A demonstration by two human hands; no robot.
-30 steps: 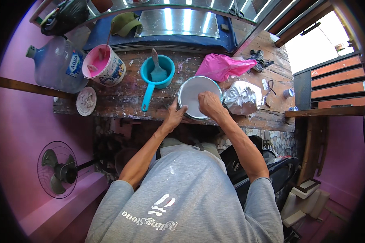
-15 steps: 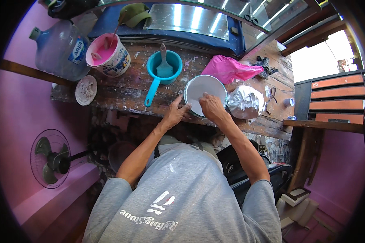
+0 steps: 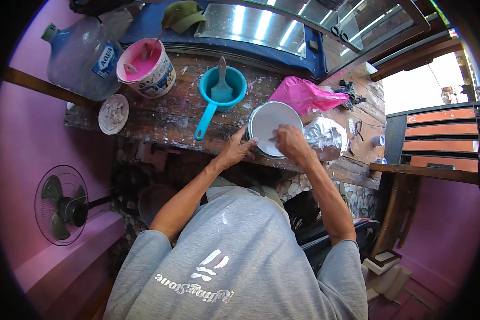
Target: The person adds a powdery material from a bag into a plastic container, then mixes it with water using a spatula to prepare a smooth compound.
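Two bare hands work at a round tub (image 3: 250,129) of white material (image 3: 268,118), just right of the centre of the frame, near the front edge of a paint-spotted wooden table (image 3: 173,120). The left hand (image 3: 236,150) is part-open against the tub's left side, thumb apart from the fingers. The right hand (image 3: 294,143) is closed into a loose fist over the tub's right part, fingers curled downward — whether it grips anything cannot be told, since the knuckles cover it.

Just right of the tub sits a crumpled whitish, shiny bundle (image 3: 325,137); above that, a bright pink plastic bag (image 3: 303,95). Up and to the left of the tub is a teal dipper (image 3: 207,88), its handle pointing down the frame, with a flat brush (image 3: 221,89) standing in it. Toward the upper left come a patterned bucket (image 3: 159,82) with pink paint (image 3: 138,66) inside and a big clear bottle (image 3: 76,60) — and below them, a round whitish lid (image 3: 113,114). A green cap (image 3: 182,16) lies at the top.
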